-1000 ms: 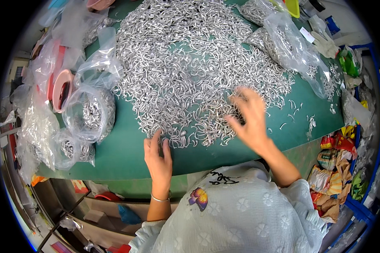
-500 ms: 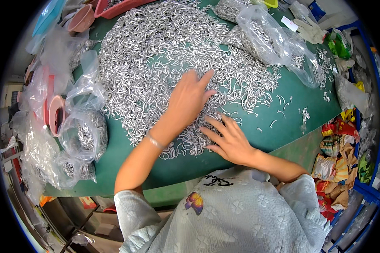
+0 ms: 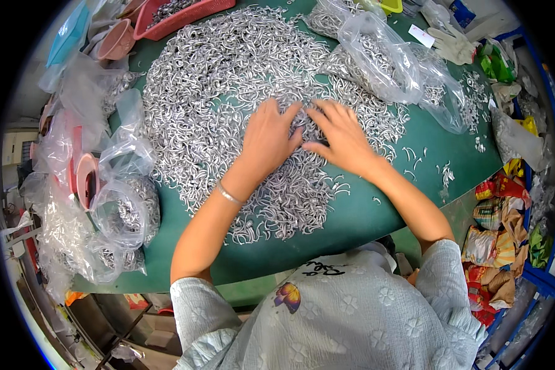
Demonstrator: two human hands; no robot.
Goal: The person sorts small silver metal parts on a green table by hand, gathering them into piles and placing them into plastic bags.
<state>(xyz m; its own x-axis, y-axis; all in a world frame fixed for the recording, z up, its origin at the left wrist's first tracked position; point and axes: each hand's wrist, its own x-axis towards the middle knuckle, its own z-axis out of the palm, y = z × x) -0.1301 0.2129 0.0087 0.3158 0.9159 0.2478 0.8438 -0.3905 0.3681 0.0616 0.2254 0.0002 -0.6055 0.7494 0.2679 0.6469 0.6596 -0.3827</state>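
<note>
Clear bags of hooks (image 3: 120, 216) slump at the table's left edge. Half a second ago the left hand (image 3: 268, 139) reached alone; now the right hand (image 3: 339, 139) has joined it, both splayed flat, gripping nothing, on the heap of small bent metal hooks (image 3: 228, 80). The heap runs from the near edge toward the table's far left; individual hooks point every way.

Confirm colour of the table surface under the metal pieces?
Dark green table surface, seen in the head view; the pile of metal pieces on it is silver-grey.
</note>
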